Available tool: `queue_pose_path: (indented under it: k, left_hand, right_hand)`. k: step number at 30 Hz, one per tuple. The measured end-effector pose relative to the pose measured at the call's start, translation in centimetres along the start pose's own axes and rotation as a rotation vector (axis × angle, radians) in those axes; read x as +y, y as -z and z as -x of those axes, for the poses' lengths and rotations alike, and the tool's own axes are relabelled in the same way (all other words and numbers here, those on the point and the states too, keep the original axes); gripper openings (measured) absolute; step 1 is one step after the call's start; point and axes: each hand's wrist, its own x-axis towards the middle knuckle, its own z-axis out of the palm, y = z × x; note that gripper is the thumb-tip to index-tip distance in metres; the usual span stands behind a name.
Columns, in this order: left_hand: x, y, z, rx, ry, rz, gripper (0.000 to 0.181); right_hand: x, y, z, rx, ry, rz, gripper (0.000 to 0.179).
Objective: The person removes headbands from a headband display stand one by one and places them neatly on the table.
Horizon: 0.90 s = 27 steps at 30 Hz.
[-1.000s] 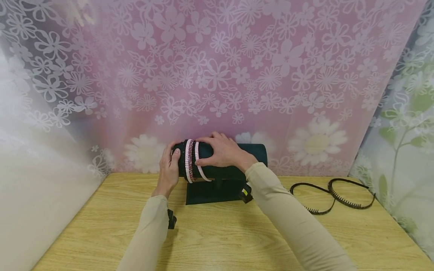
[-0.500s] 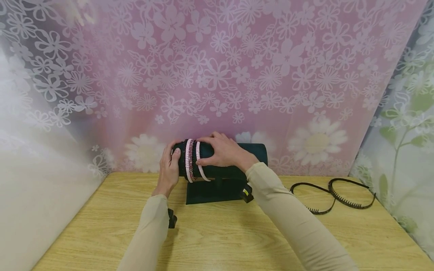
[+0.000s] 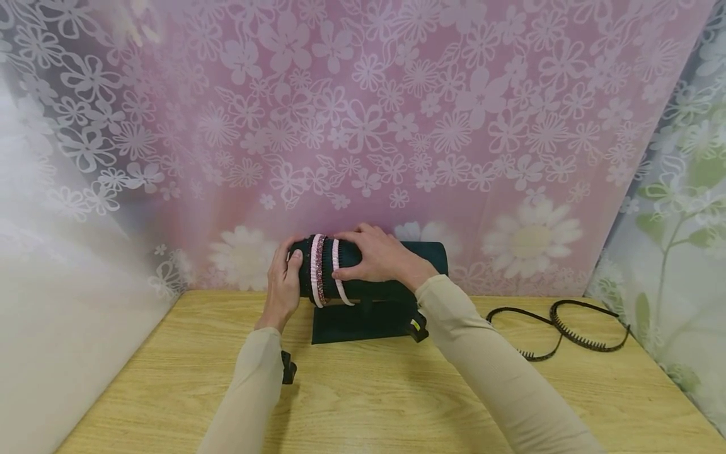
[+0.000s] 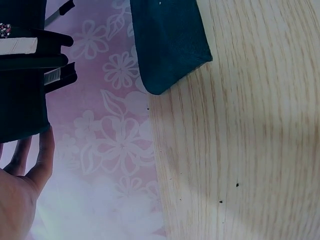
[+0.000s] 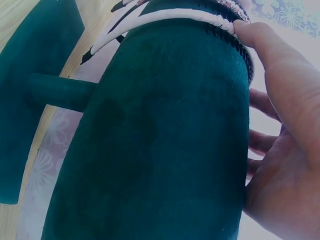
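Observation:
A dark green velvet headband stand [image 3: 432, 260], a horizontal cylinder on a post and flat base, stands near the back of the table. Its left end is gripped by my left hand [image 3: 280, 284], thumb in front; in the left wrist view, fingers [image 4: 44, 155] of that hand reach round the end. My right hand [image 3: 381, 255] pinches a pink headband [image 3: 342, 291] that curves over the cylinder. In the right wrist view its thumb [image 5: 257, 37] presses the wrapped band. Left of it sit another pink headband [image 3: 314, 277] and a glittery pink one [image 3: 320, 271], close together.
Two black toothed headbands [image 3: 590, 343] lie overlapping on the wooden table [image 3: 351, 397] at right. A pink floral sheet [image 3: 363, 126] hangs right behind the stand, with pale sheets at both sides.
My right hand and the pink headband it pinches have shifted slightly right along the cylinder, widening the space to the other bands. The left hand keeps its place.

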Motion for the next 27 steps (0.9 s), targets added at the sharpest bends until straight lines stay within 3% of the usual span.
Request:
queue_pose_path:
  k: [27]
  left_hand:
    - [-0.1, -0.1, 0.0, 0.002, -0.016, 0.012, 0.042]
  right_hand:
    - [1.3, 0.6, 1.7, 0.007, -0.006, -0.003, 0.083]
